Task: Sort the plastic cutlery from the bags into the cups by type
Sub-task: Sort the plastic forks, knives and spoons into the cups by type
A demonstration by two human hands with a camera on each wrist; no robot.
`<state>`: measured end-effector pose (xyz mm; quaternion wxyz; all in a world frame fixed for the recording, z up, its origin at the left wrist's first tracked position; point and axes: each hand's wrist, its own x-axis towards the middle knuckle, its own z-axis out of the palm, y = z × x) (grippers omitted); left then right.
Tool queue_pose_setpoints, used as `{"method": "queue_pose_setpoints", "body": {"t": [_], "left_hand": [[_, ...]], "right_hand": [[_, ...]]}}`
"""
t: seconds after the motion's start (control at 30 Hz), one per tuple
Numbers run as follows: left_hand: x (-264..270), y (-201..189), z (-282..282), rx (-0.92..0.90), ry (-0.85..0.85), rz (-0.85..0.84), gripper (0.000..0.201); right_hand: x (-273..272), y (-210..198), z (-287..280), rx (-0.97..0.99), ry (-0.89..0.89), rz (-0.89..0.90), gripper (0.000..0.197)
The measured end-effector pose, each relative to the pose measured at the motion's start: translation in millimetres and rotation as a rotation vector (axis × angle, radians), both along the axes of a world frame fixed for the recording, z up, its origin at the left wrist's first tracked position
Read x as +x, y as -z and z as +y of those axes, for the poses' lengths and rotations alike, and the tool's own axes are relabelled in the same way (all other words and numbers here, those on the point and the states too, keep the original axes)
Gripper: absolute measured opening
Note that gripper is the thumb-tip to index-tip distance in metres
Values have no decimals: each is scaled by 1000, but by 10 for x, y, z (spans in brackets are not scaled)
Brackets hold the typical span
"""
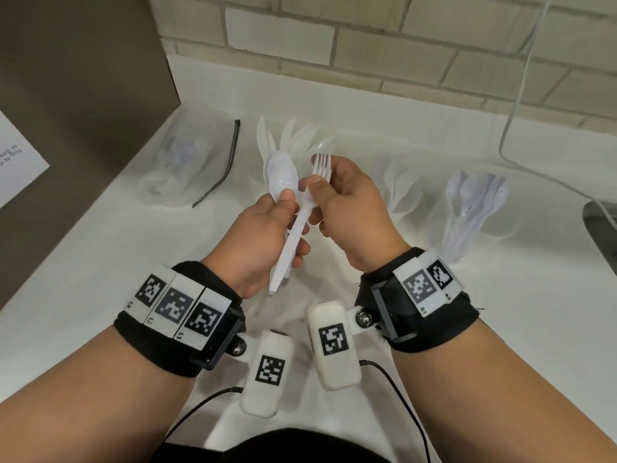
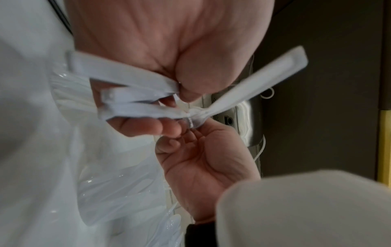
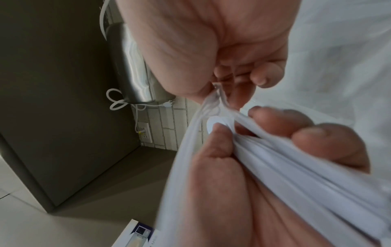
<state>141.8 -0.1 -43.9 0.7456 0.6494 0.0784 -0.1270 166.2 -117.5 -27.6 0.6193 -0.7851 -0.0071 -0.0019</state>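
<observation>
My left hand (image 1: 289, 208) grips a bundle of white plastic spoons (image 1: 282, 177), bowls up, above the white counter (image 1: 117, 248). White handles (image 1: 287, 252) run down past its palm. My right hand (image 1: 317, 192) pinches white forks (image 1: 322, 165) near the neck, tines up, right beside the spoons. In the left wrist view my left hand's fingers hold several handles (image 2: 135, 100), and one handle (image 2: 264, 80) angles away. In the right wrist view my right hand's fingers (image 3: 234, 98) pinch the plastic above the bundle (image 3: 296, 167). Clear cups stand behind: knives (image 1: 283, 135), forks (image 1: 400, 192), spoons (image 1: 474, 198).
A clear zip bag (image 1: 197, 162) with cutlery inside lies at the left of the counter. A dark cabinet side (image 1: 83, 95) borders the left, a brick wall (image 1: 367, 45) the back. A white cable (image 1: 521, 105) and a metal appliance (image 1: 601, 222) are at the right.
</observation>
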Motion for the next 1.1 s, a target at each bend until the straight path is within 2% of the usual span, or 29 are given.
{"method": "queue_pose_setpoints", "body": {"t": [0.13, 0.23, 0.37, 0.43, 0.5, 0.57, 0.67, 0.73, 0.77, 0.87, 0.93, 1.0, 1.1], "left_hand": [[-16, -33, -3, -77, -16, 27, 28], [-5, -35, 33, -116, -49, 59, 32], [-14, -19, 79, -52, -33, 55, 38], [-20, -6, 85, -44, -14, 51, 42], [-28, -4, 80, -92, 9, 63, 42], [-37, -9, 68, -151, 42, 87, 34], [-44, -9, 63, -171, 90, 104, 21], [-36, -1, 75, -133, 106, 89, 22], [-31, 1, 82, -118, 112, 83, 24], [-25, -1, 99, -112, 137, 72, 27], [-28, -3, 90, -105, 151, 61, 27], [-35, -10, 67, -81, 185, 44, 27], [-64, -40, 23, 4, 294, 5, 26]], "right_hand": [[-13, -71, -107, 75, 45, -43, 20], [9, -254, -305, 120, 177, -193, 16], [65, -482, -622, -114, 403, -583, 15], [124, -461, -731, -275, 456, -657, 15], [189, -340, -803, -404, 466, -645, 19], [237, -181, -846, -476, 445, -598, 24], [266, 6, -883, -619, 345, -413, 28], [249, 50, -901, -748, 303, -273, 41], [235, 44, -906, -764, 318, -259, 46], [186, -34, -852, -712, 416, -425, 41], [160, -91, -773, -663, 385, -494, 34], [112, -148, -651, -569, 262, -486, 31], [3, -213, -482, -439, -75, -313, 42]]}}
